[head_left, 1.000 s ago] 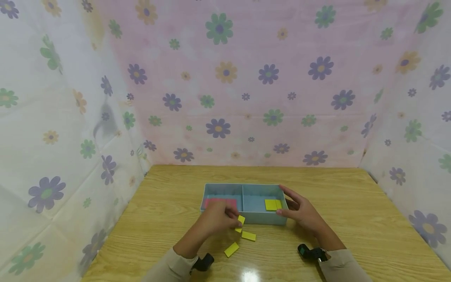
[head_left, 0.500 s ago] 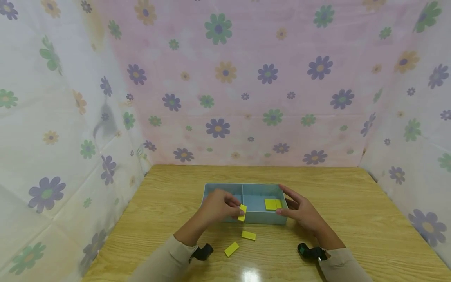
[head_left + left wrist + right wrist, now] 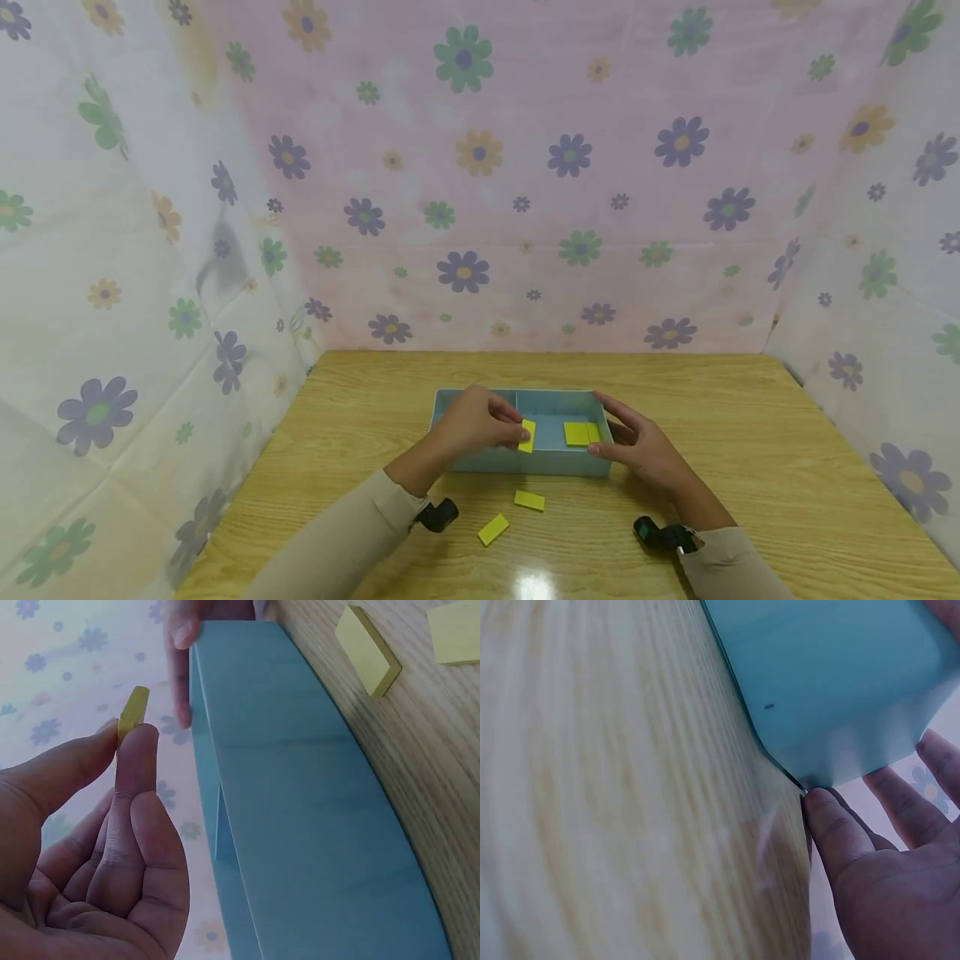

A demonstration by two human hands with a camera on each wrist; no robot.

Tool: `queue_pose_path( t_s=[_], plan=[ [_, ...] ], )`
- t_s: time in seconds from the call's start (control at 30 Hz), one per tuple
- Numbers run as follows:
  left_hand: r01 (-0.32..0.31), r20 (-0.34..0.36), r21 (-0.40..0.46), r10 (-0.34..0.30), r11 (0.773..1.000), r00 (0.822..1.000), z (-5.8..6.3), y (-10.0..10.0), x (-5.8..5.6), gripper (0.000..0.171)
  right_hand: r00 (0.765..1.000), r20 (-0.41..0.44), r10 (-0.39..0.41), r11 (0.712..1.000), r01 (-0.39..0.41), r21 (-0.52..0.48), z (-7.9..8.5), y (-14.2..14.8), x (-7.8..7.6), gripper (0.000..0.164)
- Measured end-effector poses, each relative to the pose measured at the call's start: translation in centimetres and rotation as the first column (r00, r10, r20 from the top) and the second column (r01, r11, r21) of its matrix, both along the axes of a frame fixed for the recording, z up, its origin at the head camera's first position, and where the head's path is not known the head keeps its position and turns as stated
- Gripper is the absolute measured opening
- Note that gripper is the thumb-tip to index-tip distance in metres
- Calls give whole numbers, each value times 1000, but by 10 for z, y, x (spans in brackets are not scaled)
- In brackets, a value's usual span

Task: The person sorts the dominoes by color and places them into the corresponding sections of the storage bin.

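Observation:
Between thumb and fingertip, my left hand [image 3: 474,423] pinches a small yellow tile [image 3: 527,437] above the front wall of a light blue two-compartment box [image 3: 558,463]. The left wrist view shows the pinched tile [image 3: 133,709] nearly edge-on. My right hand [image 3: 651,454] grips the box's right end, thumb at the front and forefinger at the back corner. In the right wrist view, fingertips touch the box's end wall [image 3: 832,690]. Yellow tiles [image 3: 576,434] lie side by side in the right compartment. My left hand hides much of the left compartment.
Two loose yellow tiles lie on the wooden table [image 3: 360,533] in front of the box: one tile [image 3: 529,501] close to it, another tile [image 3: 493,530] nearer me. Flower-patterned cloth [image 3: 525,183] surrounds the table at the back and sides.
The left hand has lifted the yellow tile from the table and carried it up to the box's front edge, covering the pink tiles seen earlier. The right hand has stayed in place.

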State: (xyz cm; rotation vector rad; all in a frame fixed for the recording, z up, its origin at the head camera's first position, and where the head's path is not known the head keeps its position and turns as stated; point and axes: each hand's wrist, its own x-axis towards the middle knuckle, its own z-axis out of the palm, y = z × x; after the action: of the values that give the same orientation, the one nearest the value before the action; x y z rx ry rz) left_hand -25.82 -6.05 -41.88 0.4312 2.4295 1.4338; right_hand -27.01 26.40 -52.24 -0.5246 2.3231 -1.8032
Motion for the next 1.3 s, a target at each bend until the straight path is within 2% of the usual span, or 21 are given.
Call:
queue_pose_path(
  t_s=[0.27,0.5,0.67,0.9,1.3],
  plan=[
    [-21,24,-42,22,999,999,0,14,-14,17,1000,-1,1,1000,-1,9,-1,1,-2,88],
    [-31,40,-6,31,1000,999,0,26,-23,16,1000,-2,2,1000,-2,12,-1,0,-2,87],
    [-49,49,-16,50,999,998,-1,34,-30,14,1000,1,-2,1000,2,16,0,0,-2,86],
    [-70,75,-43,73,997,995,2,45,-36,10,1000,8,-10,1000,10,26,-1,1,-3,87],
    [-111,70,-93,118,989,991,5,57,-44,10,1000,4,-6,1000,6,30,0,-1,-3,87]
  ],
)
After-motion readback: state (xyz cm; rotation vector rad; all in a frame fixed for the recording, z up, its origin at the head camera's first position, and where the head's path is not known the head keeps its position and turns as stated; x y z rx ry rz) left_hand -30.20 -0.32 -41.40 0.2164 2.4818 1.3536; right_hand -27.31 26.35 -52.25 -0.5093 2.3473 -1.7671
